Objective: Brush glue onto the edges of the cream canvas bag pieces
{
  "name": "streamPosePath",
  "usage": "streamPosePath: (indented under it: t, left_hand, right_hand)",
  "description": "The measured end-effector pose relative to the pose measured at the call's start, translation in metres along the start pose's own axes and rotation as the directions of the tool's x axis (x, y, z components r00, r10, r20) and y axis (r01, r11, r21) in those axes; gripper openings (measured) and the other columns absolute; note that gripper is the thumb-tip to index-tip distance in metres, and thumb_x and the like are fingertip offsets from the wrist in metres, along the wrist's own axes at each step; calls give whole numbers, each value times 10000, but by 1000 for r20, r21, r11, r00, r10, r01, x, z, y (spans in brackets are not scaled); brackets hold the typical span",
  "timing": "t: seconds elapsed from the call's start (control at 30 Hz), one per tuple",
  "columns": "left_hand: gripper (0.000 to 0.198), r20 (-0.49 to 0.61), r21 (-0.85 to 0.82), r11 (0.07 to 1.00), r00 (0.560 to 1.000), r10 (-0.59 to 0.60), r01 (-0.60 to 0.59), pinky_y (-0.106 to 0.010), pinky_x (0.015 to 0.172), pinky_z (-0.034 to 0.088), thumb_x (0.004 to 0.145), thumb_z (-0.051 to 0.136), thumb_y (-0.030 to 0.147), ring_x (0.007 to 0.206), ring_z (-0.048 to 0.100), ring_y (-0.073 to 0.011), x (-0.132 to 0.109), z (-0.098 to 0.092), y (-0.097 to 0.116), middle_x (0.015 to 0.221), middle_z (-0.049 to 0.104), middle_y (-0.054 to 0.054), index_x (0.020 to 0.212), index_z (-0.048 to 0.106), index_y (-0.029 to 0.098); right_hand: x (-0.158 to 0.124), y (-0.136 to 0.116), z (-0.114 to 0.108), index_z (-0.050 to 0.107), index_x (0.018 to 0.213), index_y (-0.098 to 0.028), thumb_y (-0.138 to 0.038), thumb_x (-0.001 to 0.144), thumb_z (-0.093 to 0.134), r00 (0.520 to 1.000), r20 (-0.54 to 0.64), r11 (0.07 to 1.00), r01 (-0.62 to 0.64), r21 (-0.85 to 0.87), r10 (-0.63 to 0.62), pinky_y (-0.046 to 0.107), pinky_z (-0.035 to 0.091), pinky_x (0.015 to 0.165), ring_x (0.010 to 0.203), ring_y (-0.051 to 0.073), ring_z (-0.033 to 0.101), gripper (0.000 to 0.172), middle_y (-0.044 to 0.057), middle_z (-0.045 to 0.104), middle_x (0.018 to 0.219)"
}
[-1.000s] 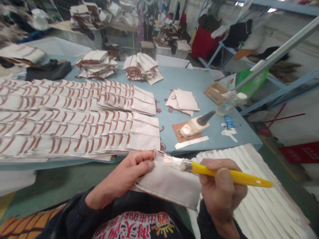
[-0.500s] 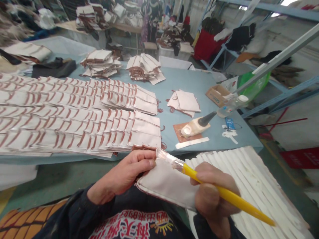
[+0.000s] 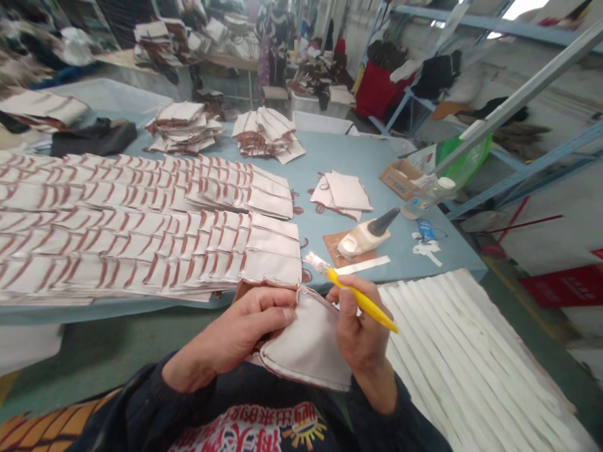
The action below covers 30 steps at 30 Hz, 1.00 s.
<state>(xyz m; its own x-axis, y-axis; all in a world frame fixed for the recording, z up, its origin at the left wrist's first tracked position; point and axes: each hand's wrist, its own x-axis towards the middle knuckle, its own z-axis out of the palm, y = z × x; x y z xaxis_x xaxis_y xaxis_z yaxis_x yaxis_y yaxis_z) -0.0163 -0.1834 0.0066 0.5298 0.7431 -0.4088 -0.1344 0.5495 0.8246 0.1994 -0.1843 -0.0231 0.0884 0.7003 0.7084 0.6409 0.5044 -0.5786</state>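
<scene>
My left hand (image 3: pixel 249 323) pinches the edge of a pale fabric piece (image 3: pixel 306 342) with brown trim, held in front of my chest. In my right hand (image 3: pixel 362 326) is a yellow-handled brush (image 3: pixel 362 300), gripped between thumb and fingers. Its whitish, clumped bristles point up and left, above the piece and apart from it. The right hand is close against the piece's right side, and whether it also grips it I cannot tell. Rows of overlapping similar pieces (image 3: pixel 271 235) lie on the blue table just beyond my left hand.
A pale container with a dark spout (image 3: pixel 362 238) sits on a brown board beside a white strip (image 3: pixel 362 265). Farther back are a small pile of pieces (image 3: pixel 346 191), a cardboard box (image 3: pixel 400 179) and a clear bottle (image 3: pixel 426 198). White strips (image 3: pixel 452 351) lie at right.
The brush has lifted off the piece's top edge and now tilts up and left. My right hand has moved left and up. My left hand keeps its hold.
</scene>
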Motion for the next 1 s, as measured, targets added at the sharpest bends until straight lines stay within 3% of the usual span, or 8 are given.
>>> streamPosePath:
  t: [0.17,0.3,0.37,0.53,0.67,0.77,0.9,1.0]
  left_hand:
    - [378,-20,-69,998,1000,3,-5,-228,564,294,826,864,483,596,427,-101,-3,-3,2,714,608,-3,901,780,122]
    - [396,-9,-91,996,1000,-6,5,-223,549,287,824,888,498,579,406,-94,-4,-7,0,689,595,7,902,788,123]
    - [417,-2,-97,995,1000,-17,16,-215,537,273,809,907,511,567,395,-86,-4,-9,0,674,577,19,887,780,122]
    - [416,6,-93,995,999,-32,33,-213,542,283,800,887,498,570,418,-86,-7,-12,0,711,619,-5,926,802,111]
    - [361,18,-49,999,1000,-11,12,-217,526,233,825,855,466,557,349,-80,-9,-11,1,663,537,27,880,776,119]
    - [326,50,-25,999,998,26,-25,-221,499,181,841,845,443,542,294,-75,-8,-10,0,630,471,54,830,743,133]
    - [309,90,-29,999,995,37,-35,-223,495,178,852,843,434,537,279,-77,-6,-11,0,623,466,58,879,786,132]
    - [369,62,3,995,993,102,-102,-224,547,316,913,813,517,597,430,-116,-8,-17,0,680,581,10,917,832,148]
  right_hand:
    - [-12,-22,-20,720,1017,-213,-334,1096,596,973,-220,981,-26,191,69,287,537,506,541,156,647,190,-17,663,693]
    - [-15,-34,-22,711,954,-229,-343,1088,601,992,-80,946,-73,315,103,280,480,461,491,139,568,207,-30,611,659]
    - [-10,-32,-15,708,982,-234,-352,1099,590,994,-29,955,-93,282,105,279,526,508,522,137,604,204,-33,642,681]
    - [-1,-24,-3,691,1031,-219,-404,1128,556,963,-226,980,-109,169,146,306,594,591,560,150,658,249,-31,670,696]
    - [-10,-16,5,695,1116,-216,-373,1130,554,987,-61,986,-146,76,151,317,632,658,695,179,744,213,9,742,803]
    - [-17,-9,15,687,1123,-223,-340,1139,523,989,16,989,-146,35,146,272,599,620,645,148,712,202,-2,743,825]
    - [-17,-7,25,691,1099,-219,-370,1143,504,995,-5,995,-103,-14,103,287,591,653,671,160,693,245,10,726,826]
    - [-10,-8,22,697,1068,-212,-423,1137,507,992,-70,991,-115,-69,110,309,567,651,644,171,650,292,9,693,788]
